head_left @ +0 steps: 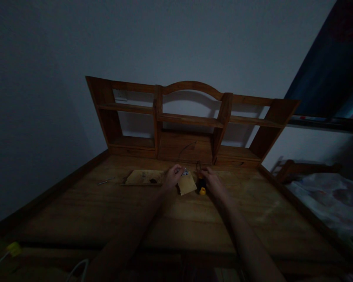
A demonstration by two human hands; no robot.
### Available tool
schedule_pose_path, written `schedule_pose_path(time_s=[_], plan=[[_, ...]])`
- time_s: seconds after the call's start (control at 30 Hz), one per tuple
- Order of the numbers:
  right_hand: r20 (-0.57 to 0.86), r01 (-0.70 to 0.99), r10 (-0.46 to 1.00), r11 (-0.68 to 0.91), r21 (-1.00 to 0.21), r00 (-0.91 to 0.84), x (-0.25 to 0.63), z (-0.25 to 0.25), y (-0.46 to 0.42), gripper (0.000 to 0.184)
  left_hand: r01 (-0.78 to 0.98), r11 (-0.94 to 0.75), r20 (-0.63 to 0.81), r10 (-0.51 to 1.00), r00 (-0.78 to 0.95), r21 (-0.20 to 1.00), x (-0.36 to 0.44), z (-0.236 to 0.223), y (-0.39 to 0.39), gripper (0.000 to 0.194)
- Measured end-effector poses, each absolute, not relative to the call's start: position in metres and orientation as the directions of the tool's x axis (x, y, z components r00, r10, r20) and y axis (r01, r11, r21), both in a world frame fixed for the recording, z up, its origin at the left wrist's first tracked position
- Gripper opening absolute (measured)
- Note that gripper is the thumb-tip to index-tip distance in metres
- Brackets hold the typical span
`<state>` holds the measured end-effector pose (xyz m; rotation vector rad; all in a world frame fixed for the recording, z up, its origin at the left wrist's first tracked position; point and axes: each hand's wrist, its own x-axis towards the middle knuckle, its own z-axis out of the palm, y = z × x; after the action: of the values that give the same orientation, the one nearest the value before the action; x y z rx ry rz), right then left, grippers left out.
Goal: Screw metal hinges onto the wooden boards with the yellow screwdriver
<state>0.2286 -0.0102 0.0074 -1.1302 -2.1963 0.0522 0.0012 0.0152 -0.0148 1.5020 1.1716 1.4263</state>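
Between left hand (pixel 173 175) and right hand (pixel 210 177) lies a tan piece (pixel 187 185), both grips unclear

Wooden shelves (pixel 191 120) — dim wall (pixel 176 39)

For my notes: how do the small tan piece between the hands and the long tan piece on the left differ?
The small tan piece is shorter than the long tan piece. The small tan piece is between the left hand and right hand; the long tan piece lies left of both. The long tan piece bears a dark patch; the small tan piece's lower part looks plain. Both look tan.
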Motion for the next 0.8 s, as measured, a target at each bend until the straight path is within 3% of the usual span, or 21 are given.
schedule_pose_path(time_s=[0.2, 0.4, 0.63, 0.8], plan=[[0.634, 0.757, 0.693, 0.604, -0.25, -0.343, 0.206, 0.027, -0.034, 0.023, 0.244, -0.433, 0.435, 0.899, 0.048, 0.868, 0.01, -0.002, -0.004, 0.028], [0.627, 0.771, 0.646, 0.627, -0.111, -0.435, 0.186, 0.035, -0.046, 0.022, 0.253, -0.487, 0.488, 0.87, 0.065, 0.836, 0.02, 0.01, -0.02, 0.03], [0.628, 0.755, 0.634, 0.646, -0.108, -0.452, 0.186, 0.035, -0.046, 0.02, 0.244, -0.476, 0.485, 0.874, 0.025, 0.845, 0.023, 0.012, -0.023, 0.029], [0.655, 0.74, 0.638, 0.649, -0.176, -0.404, 0.188, 0.03, -0.042, 0.02, 0.108, -0.465, 0.463, 0.885, 0.046, 0.878, 0.024, 0.013, -0.022, 0.03]])
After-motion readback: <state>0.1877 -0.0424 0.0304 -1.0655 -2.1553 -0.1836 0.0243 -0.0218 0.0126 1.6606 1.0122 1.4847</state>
